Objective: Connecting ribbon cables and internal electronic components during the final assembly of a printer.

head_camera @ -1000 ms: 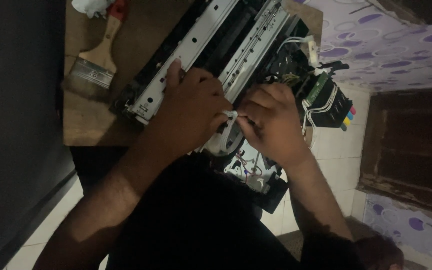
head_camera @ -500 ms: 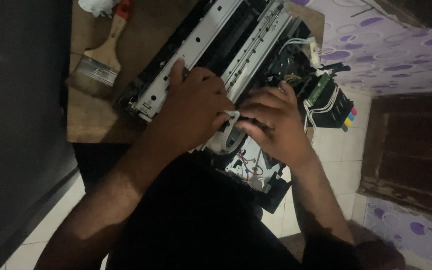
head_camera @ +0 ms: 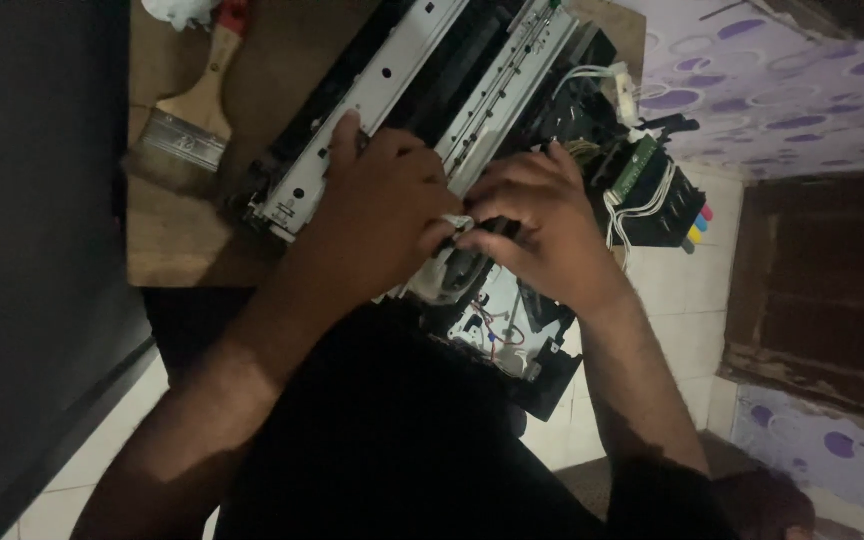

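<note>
A makeshift repair corner in a home, dimly lit.

A small wooden table (head_camera: 182, 250) stands on a pale tiled floor (head_camera: 672, 300), carrying an opened printer chassis (head_camera: 422, 90) with bare metal rails and loose wiring, and a paintbrush (head_camera: 192, 120) on the left. On the right hang purple-patterned fabric (head_camera: 782, 90) and a dark wooden door (head_camera: 822, 290): household furnishings, not a shop's.

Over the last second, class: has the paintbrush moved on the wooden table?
No. The paintbrush lies at the same spot near the wooden table's left edge, beside the opened printer; only the camera view shifted slightly.
</note>
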